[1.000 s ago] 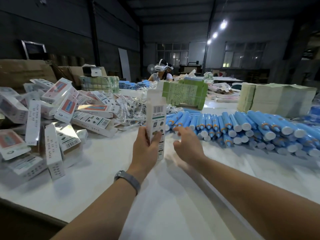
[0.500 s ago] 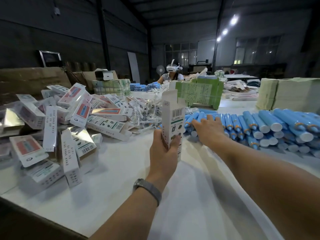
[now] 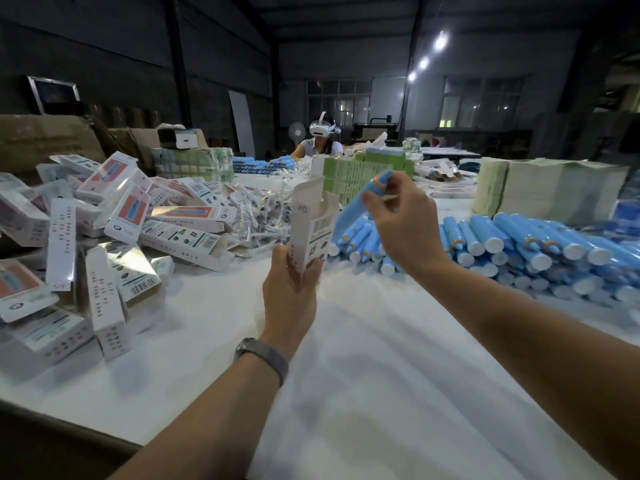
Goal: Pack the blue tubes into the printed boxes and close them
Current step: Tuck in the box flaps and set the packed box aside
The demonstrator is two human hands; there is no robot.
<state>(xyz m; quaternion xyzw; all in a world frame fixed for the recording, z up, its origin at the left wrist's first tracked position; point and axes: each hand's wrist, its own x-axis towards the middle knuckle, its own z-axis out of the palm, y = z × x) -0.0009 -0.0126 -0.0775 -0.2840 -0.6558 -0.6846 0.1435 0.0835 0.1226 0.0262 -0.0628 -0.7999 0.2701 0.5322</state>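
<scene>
My left hand [image 3: 290, 292] grips a white printed box [image 3: 311, 227] upright by its lower end, its top flaps standing open. My right hand [image 3: 405, 223] pinches a blue tube [image 3: 356, 205] lifted off the pile and tilted, its lower flat end hanging just right of the box mouth, its orange-ringed cap end pointing up. A large heap of blue tubes [image 3: 519, 247] with white caps lies on the white table [image 3: 346, 375] to the right.
Closed printed boxes [image 3: 114, 223] are piled at the left. Clear-wrapped small items [image 3: 256, 209] lie behind the box. Stacks of flat green cartons [image 3: 550, 188] stand at the back right, more green packs [image 3: 349, 174] behind. A person with a headset [image 3: 320, 140] sits across the table.
My right hand has picked one blue tube out of the heap and raised it beside the open box mouth. My left hand has kept the box upright.
</scene>
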